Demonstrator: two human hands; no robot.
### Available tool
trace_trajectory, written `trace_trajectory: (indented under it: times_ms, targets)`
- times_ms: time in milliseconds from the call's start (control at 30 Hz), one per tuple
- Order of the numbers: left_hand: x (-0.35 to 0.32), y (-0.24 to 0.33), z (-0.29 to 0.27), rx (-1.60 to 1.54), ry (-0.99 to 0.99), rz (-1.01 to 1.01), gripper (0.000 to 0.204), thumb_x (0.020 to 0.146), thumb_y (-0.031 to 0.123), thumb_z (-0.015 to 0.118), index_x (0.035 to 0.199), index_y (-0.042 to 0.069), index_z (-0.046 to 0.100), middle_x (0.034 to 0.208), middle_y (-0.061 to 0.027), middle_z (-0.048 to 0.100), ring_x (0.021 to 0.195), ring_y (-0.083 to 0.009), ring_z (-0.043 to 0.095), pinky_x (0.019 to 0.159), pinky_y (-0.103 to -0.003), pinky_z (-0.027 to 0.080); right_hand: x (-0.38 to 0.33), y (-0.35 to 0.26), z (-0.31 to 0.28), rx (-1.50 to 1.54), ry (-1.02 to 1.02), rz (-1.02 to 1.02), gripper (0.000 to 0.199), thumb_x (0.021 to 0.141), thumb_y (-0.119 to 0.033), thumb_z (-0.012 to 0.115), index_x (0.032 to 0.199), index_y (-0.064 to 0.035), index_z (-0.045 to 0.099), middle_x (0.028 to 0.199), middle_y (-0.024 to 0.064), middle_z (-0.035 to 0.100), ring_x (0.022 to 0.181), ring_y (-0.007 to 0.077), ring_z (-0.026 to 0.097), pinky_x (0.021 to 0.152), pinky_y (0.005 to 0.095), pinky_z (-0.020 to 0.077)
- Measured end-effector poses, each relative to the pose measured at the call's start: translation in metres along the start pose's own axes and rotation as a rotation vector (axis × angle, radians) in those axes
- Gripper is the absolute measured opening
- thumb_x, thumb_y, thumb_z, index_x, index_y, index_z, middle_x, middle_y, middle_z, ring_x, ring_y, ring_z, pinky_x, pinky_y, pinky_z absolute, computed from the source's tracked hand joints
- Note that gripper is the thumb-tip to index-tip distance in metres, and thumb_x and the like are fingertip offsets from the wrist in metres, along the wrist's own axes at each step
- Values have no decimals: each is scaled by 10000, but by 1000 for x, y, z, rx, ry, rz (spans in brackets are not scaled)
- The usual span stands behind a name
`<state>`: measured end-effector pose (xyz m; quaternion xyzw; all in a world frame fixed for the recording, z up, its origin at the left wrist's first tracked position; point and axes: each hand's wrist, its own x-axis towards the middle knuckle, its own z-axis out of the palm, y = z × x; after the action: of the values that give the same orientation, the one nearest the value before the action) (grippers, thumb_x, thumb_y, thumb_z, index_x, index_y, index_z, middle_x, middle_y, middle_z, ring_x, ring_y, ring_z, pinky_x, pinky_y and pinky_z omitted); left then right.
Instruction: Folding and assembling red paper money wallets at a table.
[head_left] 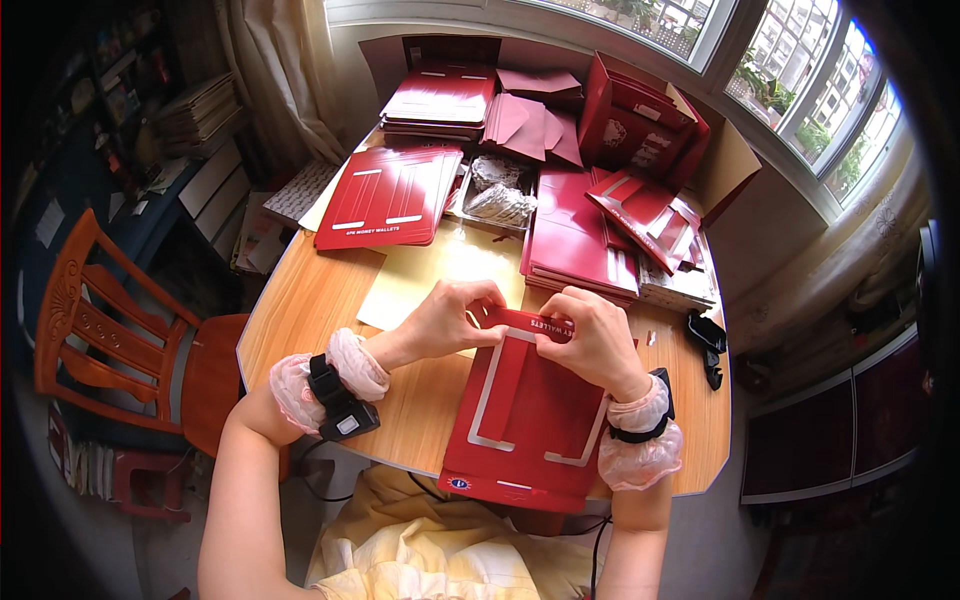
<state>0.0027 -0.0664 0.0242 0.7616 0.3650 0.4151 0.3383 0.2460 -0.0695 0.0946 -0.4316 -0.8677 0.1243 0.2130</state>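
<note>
We pinch the far flap of the red card (pixel 525 410) with our left hand (pixel 440 322) and right hand (pixel 590 340), fingers clenched on it, while beyond our fingertips lie a yellow sheet (pixel 440 270), red stacks (pixel 575 235) and a tray (pixel 497 200), nothing between.

Window (pixel 800 90): curved bay, upper right, daylight coming in.
Curtain (pixel 285 80): pale, upper left.
Table (pixel 310 300): wooden, centre.
Chair (pixel 110 340): orange wooden, left.
Shelves (pixel 90 80): dim, cluttered, far upper left.
</note>
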Motion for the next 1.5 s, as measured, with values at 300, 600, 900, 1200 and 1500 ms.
trace_trajectory:
  times_ms: [300,600,900,1200,1500]
  targets:
    - [-7,-5,-3,-77,-16,-103,256,855,119,809,1023,-16,672,891,-77,719,778,-111,693,716,-288,603,4,5,7,161,-35,27,222,762,-216,803,888,-36,767,846,121,736,775,283,720,734,371,571]
    - [-3,-14,-5,-20,-127,88,292,906,109,780,1188,47,735,984,-63,749,838,-124,664,742,-295,549,8,2,10,209,-51,0,231,762,-210,807,907,-33,774,839,128,742,767,272,731,715,360,572]
    - [2,-12,-3,-10,-151,93,254,942,163,757,1165,42,732,1044,-104,748,934,-205,691,846,-331,549,7,8,11,189,-41,-3,235,766,-223,804,913,-42,778,834,123,741,748,267,729,704,352,570]
    - [3,-23,-3,-2,-181,95,284,1003,151,683,1260,29,690,1104,-85,731,978,-174,669,897,-312,530,10,13,18,271,-54,22,259,825,-251,795,975,-39,790,861,140,753,745,276,731,705,358,569]
    - [9,-33,-21,-228,-275,-278,288,1072,195,603,1253,-15,677,1031,-64,715,931,-107,610,848,-292,525,7,41,2,354,137,222,275,977,-295,719,1041,-35,783,842,130,764,732,187,737,666,312,559]
